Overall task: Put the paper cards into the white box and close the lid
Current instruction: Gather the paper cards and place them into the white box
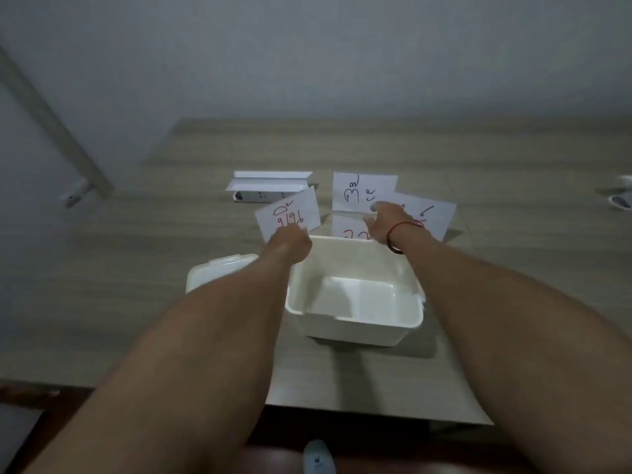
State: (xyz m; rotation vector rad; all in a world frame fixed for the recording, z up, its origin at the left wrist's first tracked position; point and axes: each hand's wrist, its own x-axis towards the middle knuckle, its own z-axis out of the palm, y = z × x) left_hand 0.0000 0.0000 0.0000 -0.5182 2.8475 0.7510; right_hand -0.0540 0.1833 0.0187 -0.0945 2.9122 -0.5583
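From the head camera we see both arms stretched forward over the worktop. Our left hand has its grip closed on one paper card, tilted above the far left corner of the white box. Our right hand lies palm down with fingers spread on the other cards behind the box; it grasps nothing. The box stands open and the lid rests just beside its left wall

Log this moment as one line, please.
left hand: grip on card, lifted | right hand: on cards beyond box | white box: open, empty | lid: off, left of box
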